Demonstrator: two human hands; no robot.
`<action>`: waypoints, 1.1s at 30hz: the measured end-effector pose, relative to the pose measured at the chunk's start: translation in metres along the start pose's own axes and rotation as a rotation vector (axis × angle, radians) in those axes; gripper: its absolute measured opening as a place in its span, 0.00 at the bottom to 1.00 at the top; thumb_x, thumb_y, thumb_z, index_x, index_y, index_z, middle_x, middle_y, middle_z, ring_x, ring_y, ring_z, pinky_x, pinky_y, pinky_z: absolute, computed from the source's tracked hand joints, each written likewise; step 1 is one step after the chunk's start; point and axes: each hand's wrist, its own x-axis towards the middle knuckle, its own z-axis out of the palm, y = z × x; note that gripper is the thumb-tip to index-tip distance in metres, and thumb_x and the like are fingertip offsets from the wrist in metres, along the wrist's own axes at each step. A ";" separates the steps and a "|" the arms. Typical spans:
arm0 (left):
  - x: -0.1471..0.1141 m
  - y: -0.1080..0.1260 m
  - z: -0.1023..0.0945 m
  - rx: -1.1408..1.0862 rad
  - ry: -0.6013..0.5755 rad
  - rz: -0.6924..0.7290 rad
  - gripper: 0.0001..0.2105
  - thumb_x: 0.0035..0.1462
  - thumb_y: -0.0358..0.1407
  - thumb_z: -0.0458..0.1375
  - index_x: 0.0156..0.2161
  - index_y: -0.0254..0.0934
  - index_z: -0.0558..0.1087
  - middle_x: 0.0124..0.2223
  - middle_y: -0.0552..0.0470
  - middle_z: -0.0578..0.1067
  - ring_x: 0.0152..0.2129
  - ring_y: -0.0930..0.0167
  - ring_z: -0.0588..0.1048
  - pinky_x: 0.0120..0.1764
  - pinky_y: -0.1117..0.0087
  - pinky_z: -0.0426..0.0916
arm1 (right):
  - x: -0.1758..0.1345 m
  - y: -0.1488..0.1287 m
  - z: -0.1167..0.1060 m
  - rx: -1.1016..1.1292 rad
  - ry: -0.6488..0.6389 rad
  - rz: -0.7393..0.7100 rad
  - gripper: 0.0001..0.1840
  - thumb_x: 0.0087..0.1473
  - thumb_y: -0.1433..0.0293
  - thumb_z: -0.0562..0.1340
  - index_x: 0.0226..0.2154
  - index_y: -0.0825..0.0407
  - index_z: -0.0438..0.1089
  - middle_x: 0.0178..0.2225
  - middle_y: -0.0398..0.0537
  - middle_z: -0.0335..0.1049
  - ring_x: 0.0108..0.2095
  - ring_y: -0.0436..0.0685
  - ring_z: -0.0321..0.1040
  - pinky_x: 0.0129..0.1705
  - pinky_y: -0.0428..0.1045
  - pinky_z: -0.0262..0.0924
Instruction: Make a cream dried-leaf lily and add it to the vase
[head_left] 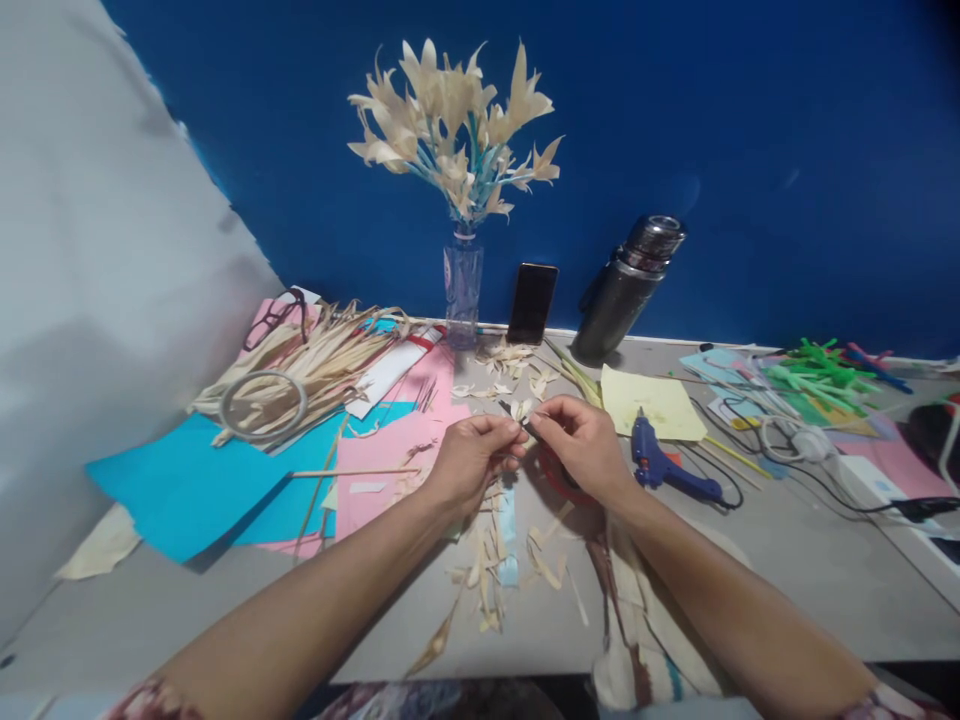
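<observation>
Over the middle of the table my left hand (480, 455) is closed in a pinch, its fingertips at a small pale piece of dry husk (520, 410). My right hand (581, 445) is wrapped round scissors with red handles (553, 474); a short dark blade tip shows by the husk piece, between the two hands. The palm hides most of the scissors. Cut husk scraps (487, 560) lie on the table below the hands, some on a light blue strip (509, 540). More husk bits (506, 358) are scattered beyond them.
Husk flowers (450, 110) stand in a clear bottle (463, 285) at the back, near a phone (533, 303) and a flask (626, 290). A blue glue gun (667, 468) lies right, before green stems (817, 370) and cables. Left are dry husks (330, 350), a tape ring (225, 408) and blue paper (180, 480).
</observation>
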 end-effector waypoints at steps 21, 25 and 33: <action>-0.002 0.004 0.001 -0.074 -0.049 -0.125 0.04 0.54 0.27 0.66 0.30 0.27 0.77 0.28 0.47 0.77 0.21 0.77 0.74 0.24 0.78 0.72 | -0.002 -0.001 -0.003 -0.156 0.003 -0.238 0.07 0.58 0.69 0.62 0.31 0.49 0.76 0.31 0.46 0.77 0.33 0.56 0.72 0.37 0.49 0.63; -0.002 0.005 0.001 -0.043 -0.054 -0.118 0.04 0.53 0.28 0.67 0.30 0.27 0.77 0.28 0.46 0.77 0.20 0.76 0.74 0.23 0.78 0.71 | -0.003 0.001 -0.003 -0.172 0.014 -0.268 0.07 0.58 0.69 0.62 0.31 0.49 0.76 0.32 0.46 0.77 0.34 0.55 0.72 0.38 0.49 0.63; -0.003 0.002 0.002 0.042 -0.061 -0.007 0.11 0.44 0.34 0.72 0.28 0.28 0.77 0.29 0.46 0.78 0.21 0.74 0.75 0.23 0.77 0.71 | -0.005 0.000 -0.002 -0.208 0.029 -0.202 0.07 0.58 0.66 0.63 0.30 0.49 0.75 0.30 0.46 0.76 0.30 0.55 0.71 0.36 0.49 0.62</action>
